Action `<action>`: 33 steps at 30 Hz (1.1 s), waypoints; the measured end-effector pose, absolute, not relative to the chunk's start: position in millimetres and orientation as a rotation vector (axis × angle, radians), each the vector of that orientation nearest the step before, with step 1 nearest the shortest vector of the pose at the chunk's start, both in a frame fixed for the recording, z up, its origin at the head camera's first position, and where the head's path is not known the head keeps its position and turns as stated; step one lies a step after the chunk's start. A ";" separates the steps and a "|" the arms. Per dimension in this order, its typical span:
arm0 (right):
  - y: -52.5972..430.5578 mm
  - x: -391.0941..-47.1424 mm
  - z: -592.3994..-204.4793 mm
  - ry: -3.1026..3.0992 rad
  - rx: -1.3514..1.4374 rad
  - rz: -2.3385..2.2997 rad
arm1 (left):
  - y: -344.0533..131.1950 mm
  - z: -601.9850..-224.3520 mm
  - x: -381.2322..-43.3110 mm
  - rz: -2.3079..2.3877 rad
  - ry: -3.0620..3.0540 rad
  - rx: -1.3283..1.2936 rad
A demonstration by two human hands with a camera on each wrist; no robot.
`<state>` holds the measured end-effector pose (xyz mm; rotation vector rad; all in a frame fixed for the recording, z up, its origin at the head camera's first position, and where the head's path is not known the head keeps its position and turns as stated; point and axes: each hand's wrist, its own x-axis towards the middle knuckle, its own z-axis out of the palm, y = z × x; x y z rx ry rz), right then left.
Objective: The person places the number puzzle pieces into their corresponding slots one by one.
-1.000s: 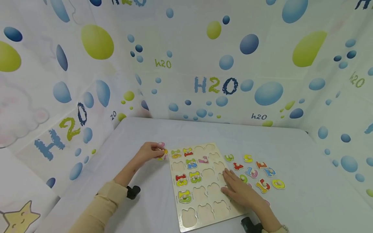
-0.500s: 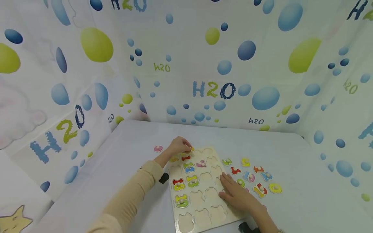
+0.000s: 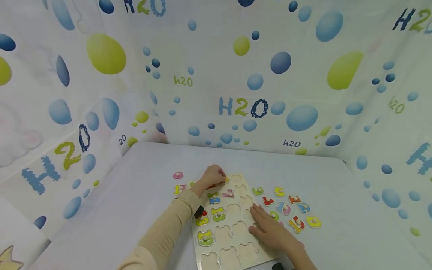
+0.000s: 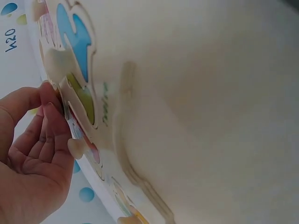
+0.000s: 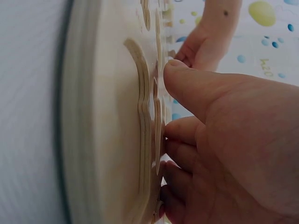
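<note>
My left hand (image 3: 213,176) is over the far row of the wooden number puzzle board (image 3: 263,255). Its thumb and fingers pinch a mostly hidden puzzle piece with a yellow edge (image 3: 227,180), close over a recess. In the left wrist view, those fingertips (image 4: 52,105) are right at the board's surface, behind knobbed pieces. My right hand (image 3: 270,229) rests on the board's right side with straight fingers. Seated near the left hand are a pink 7 (image 3: 228,193), a 12 (image 3: 214,198) and a 13 (image 3: 218,215); an 18 (image 3: 202,220) and a 19 (image 3: 205,238) sit nearer me.
Left of the board lie a pink oval piece (image 3: 177,176) and a 17 (image 3: 179,189). Several loose number pieces, among them a yellow 0 (image 3: 314,222) and a 15 (image 3: 297,224), lie to its right on the white cloth (image 3: 351,232). A patterned backdrop surrounds the table.
My left hand has moved right, from loose pieces beside the board to its far row, carrying a yellow-edged piece. The right hand stays on the board. The head view has shifted slightly.
</note>
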<state>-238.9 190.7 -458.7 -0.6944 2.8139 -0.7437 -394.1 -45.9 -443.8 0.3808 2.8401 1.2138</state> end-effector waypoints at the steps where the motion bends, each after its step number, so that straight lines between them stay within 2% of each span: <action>1: 190.9 -238.9 -458.8 2.818 -0.687 -0.734 | -45.7 -443.6 -393.3 1.212 2.839 0.383; 12: 192.6 -235.4 -458.8 2.812 -0.680 -0.746 | -39.8 -445.0 -384.0 0.883 2.976 0.507; 16: 194.0 -235.0 -458.4 2.819 -0.675 -0.742 | -47.3 -435.6 -376.2 0.981 2.932 0.545; 20: 192.0 -238.2 -457.5 2.840 -0.689 -0.714 | -75.5 -419.1 -372.9 1.133 2.963 0.489; 25: 188.4 -240.9 -456.0 2.841 -0.672 -0.689 | -125.3 -404.6 -368.1 1.060 2.998 0.323; 33: 189.1 -239.7 -455.5 2.826 -0.664 -0.699 | -169.0 -418.3 -349.2 0.982 2.775 0.112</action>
